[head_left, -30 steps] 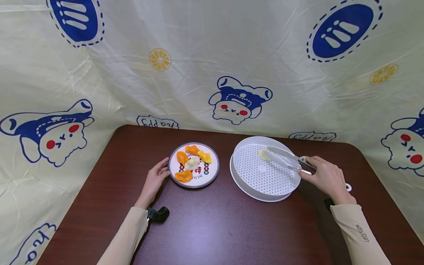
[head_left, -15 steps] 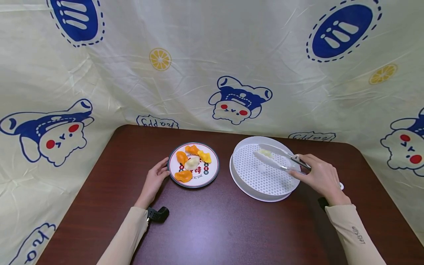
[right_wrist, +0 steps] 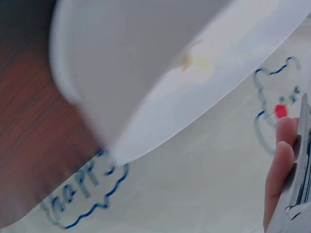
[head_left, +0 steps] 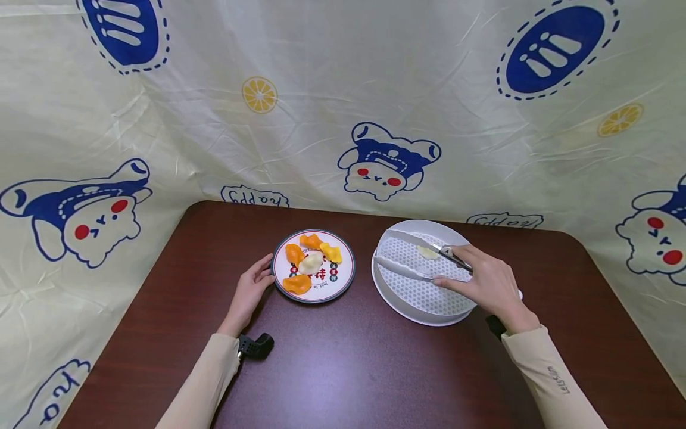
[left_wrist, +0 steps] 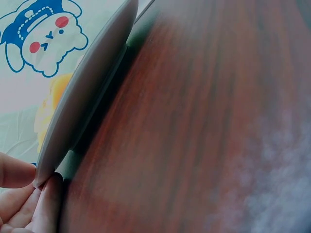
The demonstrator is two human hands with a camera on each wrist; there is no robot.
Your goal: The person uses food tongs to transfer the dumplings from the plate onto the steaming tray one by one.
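On the left, my left hand (head_left: 250,292) pinches the rim of a round white plate (head_left: 345,271) with a dark edge. Its thumb lies over the rim and its fingers beneath, as the left wrist view shows. Several orange and yellow dumpling-shaped pieces (head_left: 297,285) and a white one (head_left: 311,264) lie on the plate. My right hand (head_left: 490,283) holds metal tongs (head_left: 402,271), their arms spread wide above a white steamer basket (head_left: 423,301) with a perforated floor. A pale yellowish piece (head_left: 427,252) lies on that floor between the tong arms, partly covered by one.
Both dishes stand on a dark brown wooden table (head_left: 316,369). Behind it hangs a pale cloth (head_left: 300,155) printed with cartoon bears and orange slices. A wide strip of tabletop separates the plate from the steamer.
My right hand has moved left with the tongs, further over the steamer. The tong arms have spread wider apart, and the pale piece stays on the steamer floor. My left hand keeps still on the plate.
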